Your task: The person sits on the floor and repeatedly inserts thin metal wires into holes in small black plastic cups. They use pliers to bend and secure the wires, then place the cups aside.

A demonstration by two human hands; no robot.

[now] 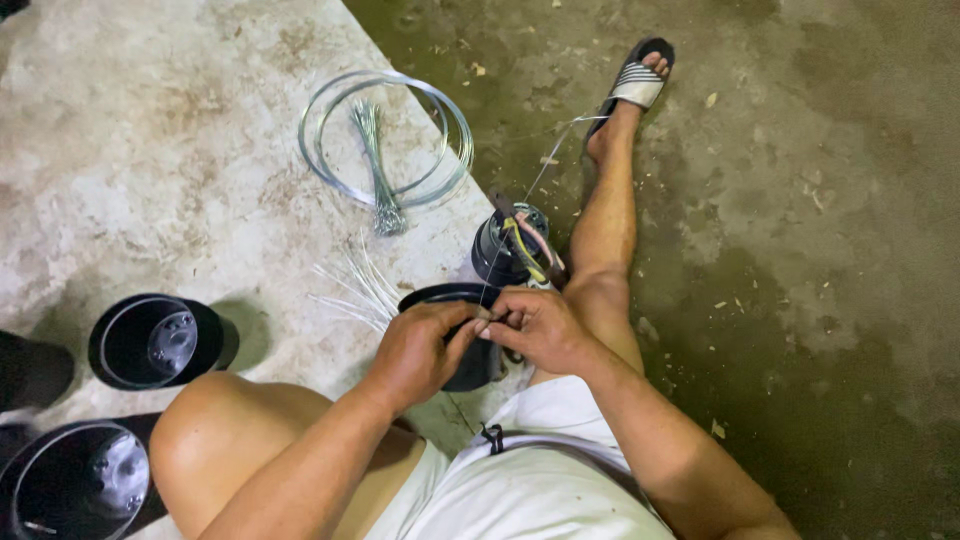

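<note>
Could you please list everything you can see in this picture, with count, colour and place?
black pot in hand: one, black, on the floor between the knees, both hands at its rim
pot with pliers: one, black, just beyond the held pot, yellow-handled pliers lying on top
spare pots: at least two whole, black with shiny insides, at the left; another cut off by the left edge
wire coil: one, silvery, on the pale slab, upper middle
wire bundle: one, grey-green, lying inside the coil
cut wires: several, pale, left of the held pot
thin wire: one, running from the hands toward the foot
sandal: one, black and white, on the outstretched foot
left hand; right hand: pinching at the pot rim
</note>
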